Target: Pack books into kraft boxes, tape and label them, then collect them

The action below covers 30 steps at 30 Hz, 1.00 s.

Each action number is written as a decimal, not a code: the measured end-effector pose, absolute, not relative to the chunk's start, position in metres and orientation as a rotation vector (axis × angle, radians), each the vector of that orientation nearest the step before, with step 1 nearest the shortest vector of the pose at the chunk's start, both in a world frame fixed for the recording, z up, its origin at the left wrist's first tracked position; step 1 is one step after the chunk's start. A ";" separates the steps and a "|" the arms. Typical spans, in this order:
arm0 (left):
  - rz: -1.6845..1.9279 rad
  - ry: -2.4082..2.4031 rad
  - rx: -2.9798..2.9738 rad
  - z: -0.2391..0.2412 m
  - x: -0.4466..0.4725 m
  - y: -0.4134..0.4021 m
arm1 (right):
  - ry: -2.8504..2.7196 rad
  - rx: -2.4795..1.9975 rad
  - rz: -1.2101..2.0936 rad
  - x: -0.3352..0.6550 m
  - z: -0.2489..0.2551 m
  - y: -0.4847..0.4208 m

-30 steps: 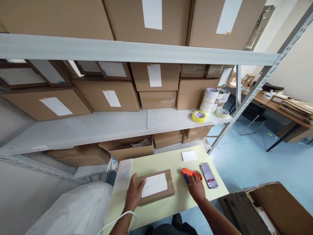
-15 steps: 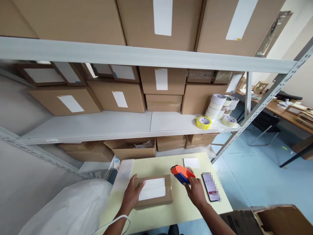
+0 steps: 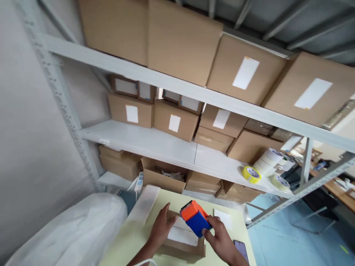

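An orange and blue tape dispenser (image 3: 195,218) is in my right hand (image 3: 220,238), its fingers wrapped round the near end. It is tilted above the right part of a small cardboard box (image 3: 180,250). The box lies on the pale yellow table and carries a white label (image 3: 183,236) on top. My left hand (image 3: 161,227) is over the box's left part, with thumb and fingers apart. Whether its fingers press on the cardboard, I cannot tell. The dispenser covers part of the label.
A phone (image 3: 240,251) and a white paper (image 3: 223,218) lie on the table (image 3: 133,231). Behind stands a shelf rack (image 3: 166,144) with cardboard boxes, an open box (image 3: 163,181) and tape rolls (image 3: 267,162). A white wrapped bulk (image 3: 77,229) is at left.
My view has turned and tilted. My right hand has brought the tape dispenser left, over the box, and turned it. The fingers of my left hand have moved from the box's left edge over its top.
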<state>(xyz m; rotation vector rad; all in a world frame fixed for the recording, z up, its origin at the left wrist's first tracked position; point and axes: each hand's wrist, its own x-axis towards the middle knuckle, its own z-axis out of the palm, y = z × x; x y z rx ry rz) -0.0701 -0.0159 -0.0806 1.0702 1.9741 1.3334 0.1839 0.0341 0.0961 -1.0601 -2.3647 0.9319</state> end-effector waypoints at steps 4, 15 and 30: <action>1.411 1.944 1.013 -0.079 -0.065 -0.021 | -2.451 -1.032 1.083 0.164 0.091 0.038; 1.540 1.716 0.866 -0.067 -0.069 -0.036 | -2.383 -1.164 1.198 0.143 0.063 0.055; 1.275 1.431 0.448 -0.007 -0.075 -0.075 | -2.368 -1.099 1.235 0.146 0.052 0.051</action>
